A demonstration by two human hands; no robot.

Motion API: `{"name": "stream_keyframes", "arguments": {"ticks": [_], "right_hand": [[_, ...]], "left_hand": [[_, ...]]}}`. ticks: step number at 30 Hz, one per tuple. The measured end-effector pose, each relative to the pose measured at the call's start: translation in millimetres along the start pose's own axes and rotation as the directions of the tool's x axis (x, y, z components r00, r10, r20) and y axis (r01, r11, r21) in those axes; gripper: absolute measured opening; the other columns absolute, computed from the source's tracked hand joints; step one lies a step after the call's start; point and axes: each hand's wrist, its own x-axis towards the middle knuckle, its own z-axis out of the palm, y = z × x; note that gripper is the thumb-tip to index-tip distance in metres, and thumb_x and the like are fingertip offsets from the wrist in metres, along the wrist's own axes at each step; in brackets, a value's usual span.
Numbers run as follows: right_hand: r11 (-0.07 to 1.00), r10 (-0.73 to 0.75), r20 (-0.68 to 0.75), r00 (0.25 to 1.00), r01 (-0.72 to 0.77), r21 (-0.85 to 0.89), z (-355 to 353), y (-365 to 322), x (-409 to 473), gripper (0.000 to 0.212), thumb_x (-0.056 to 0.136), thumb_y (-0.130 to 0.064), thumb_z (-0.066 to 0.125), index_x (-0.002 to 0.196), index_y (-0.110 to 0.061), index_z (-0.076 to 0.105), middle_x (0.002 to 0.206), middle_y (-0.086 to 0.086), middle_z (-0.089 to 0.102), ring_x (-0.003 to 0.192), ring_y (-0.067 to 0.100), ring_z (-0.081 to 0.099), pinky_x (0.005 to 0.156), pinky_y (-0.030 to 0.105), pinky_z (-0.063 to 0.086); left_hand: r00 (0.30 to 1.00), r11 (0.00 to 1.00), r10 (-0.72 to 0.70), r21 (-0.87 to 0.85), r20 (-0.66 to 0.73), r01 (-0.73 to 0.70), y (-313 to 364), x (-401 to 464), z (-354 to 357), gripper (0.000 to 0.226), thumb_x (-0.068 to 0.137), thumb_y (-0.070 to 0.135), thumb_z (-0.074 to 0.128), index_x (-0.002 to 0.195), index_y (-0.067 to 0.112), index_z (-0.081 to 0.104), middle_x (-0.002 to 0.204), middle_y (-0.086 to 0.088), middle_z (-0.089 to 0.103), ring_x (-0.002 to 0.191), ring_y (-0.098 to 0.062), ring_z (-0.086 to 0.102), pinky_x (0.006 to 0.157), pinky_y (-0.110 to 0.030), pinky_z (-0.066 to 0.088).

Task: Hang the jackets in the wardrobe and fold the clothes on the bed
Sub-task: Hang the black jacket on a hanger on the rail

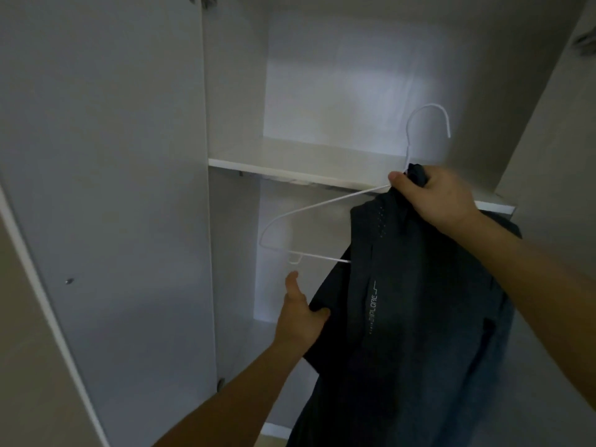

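An open white laminate wardrobe [135,188] fills the view, its left door [96,156] swung wide and a flat white shelf [290,162] crossing the interior. In front of it hangs a dark navy jacket [419,317] of thin perforated fabric, with pale lettering running vertically down one panel; only the letters "PLORE" read clearly. The garment drapes from the right side of a thin white wire hanger [309,209], whose bare left shoulder and bottom bar stick out to the left and whose hook rises above the shelf edge. The jacket's lower part runs out of the bottom of the view, and its shape is hard to make out in the dim light. The right hand [442,198] grips the hanger neck and collar fabric together, fingers curled round them. The left hand [300,317] pinches the jacket's left edge below the hanger bar, forefinger extended upward
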Motion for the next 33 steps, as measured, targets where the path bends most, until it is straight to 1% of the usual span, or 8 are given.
{"name": "stream_keyframes", "arguments": {"ticks": [3, 8, 15, 20, 23, 26, 29, 33], "right_hand": [[0.997, 0.013, -0.029, 0.999, -0.011, 0.07, 3, -4, 0, 0.054, 0.091, -0.053, 0.054, 0.057, -0.013, 0.043, 0.058, 0.011, 0.05, 0.06, 0.031, 0.054, 0.058, 0.034, 0.036], [0.998, -0.029, -0.076, 0.997, 0.026, -0.049, -2, 13, -5, 0.053, 0.092, -0.055, 0.05, 0.061, -0.012, 0.049, 0.056, 0.004, 0.053, 0.055, 0.021, 0.052, 0.055, 0.031, 0.038], [0.988, -0.036, -0.217, 0.976, 0.001, -0.157, -8, 30, -8, 0.058, 0.095, -0.054, 0.045, 0.061, -0.008, 0.051, 0.053, 0.002, 0.048, 0.052, 0.024, 0.046, 0.054, 0.031, 0.03], [0.978, -0.124, -0.208, 0.97, 0.084, -0.19, -20, 22, 0, 0.058, 0.093, -0.06, 0.043, 0.054, -0.017, 0.04, 0.048, -0.001, 0.043, 0.047, 0.014, 0.043, 0.047, 0.024, 0.024], [0.963, -0.097, -0.18, 0.979, 0.047, -0.265, -19, 22, -2, 0.052, 0.091, -0.059, 0.04, 0.059, -0.019, 0.043, 0.052, -0.003, 0.043, 0.049, 0.019, 0.042, 0.05, 0.028, 0.028], [0.953, -0.032, -0.129, 0.991, -0.008, -0.302, -7, 12, -1, 0.046, 0.092, -0.059, 0.04, 0.065, -0.022, 0.047, 0.061, 0.0, 0.048, 0.061, 0.025, 0.048, 0.059, 0.033, 0.039], [0.994, 0.074, -0.07, 0.995, -0.079, -0.073, -3, 1, 4, 0.047, 0.091, -0.06, 0.046, 0.064, -0.022, 0.049, 0.067, -0.001, 0.055, 0.068, 0.026, 0.054, 0.062, 0.033, 0.038], [0.937, 0.148, 0.013, 0.989, -0.144, 0.319, -21, 4, 9, 0.043, 0.089, -0.055, 0.057, 0.081, -0.014, 0.067, 0.081, 0.002, 0.07, 0.081, 0.022, 0.064, 0.079, 0.037, 0.048]], "left_hand": [[0.949, 0.974, -0.226, 0.062, 0.222, 0.217, -5, 11, -10, 0.047, 0.089, 0.025, 0.07, 0.129, 0.006, 0.055, 0.11, -0.007, 0.068, 0.088, -0.016, 0.067, 0.081, -0.03, 0.056], [0.888, 0.86, -0.404, -0.239, 0.222, 0.451, 24, 26, -55, 0.024, 0.089, 0.016, 0.057, 0.099, -0.003, 0.069, 0.08, -0.017, 0.074, 0.068, -0.029, 0.07, 0.064, -0.033, 0.056], [0.968, 0.964, -0.248, -0.111, -0.039, 0.243, 152, 93, -135, 0.013, 0.079, 0.015, 0.059, 0.077, 0.004, 0.066, 0.061, -0.014, 0.069, 0.05, -0.028, 0.065, 0.043, -0.027, 0.051], [0.983, 0.993, -0.013, 0.115, -0.181, 0.034, 210, 107, -143, 0.023, 0.077, 0.009, 0.065, 0.096, -0.005, 0.063, 0.091, -0.022, 0.064, 0.072, -0.034, 0.064, 0.051, -0.031, 0.053], [0.983, 0.989, 0.122, 0.105, -0.136, -0.108, 243, 99, -126, 0.018, 0.077, 0.009, 0.066, 0.091, -0.002, 0.064, 0.085, -0.02, 0.065, 0.061, -0.029, 0.063, 0.047, -0.028, 0.052], [0.986, 0.992, 0.125, 0.018, 0.115, -0.128, 265, 85, -99, 0.011, 0.081, 0.012, 0.07, 0.087, 0.004, 0.067, 0.077, -0.014, 0.069, 0.056, -0.023, 0.068, 0.051, -0.031, 0.056], [0.936, 0.966, 0.199, 0.105, 0.291, -0.238, 273, 77, -81, 0.011, 0.089, 0.016, 0.066, 0.081, 0.008, 0.069, 0.074, -0.005, 0.067, 0.066, -0.016, 0.066, 0.056, -0.02, 0.054], [0.919, 0.9, 0.343, 0.212, 0.194, -0.381, 269, 78, -82, 0.016, 0.09, 0.024, 0.064, 0.076, 0.017, 0.067, 0.08, 0.007, 0.062, 0.074, -0.005, 0.057, 0.056, -0.004, 0.043]]}}
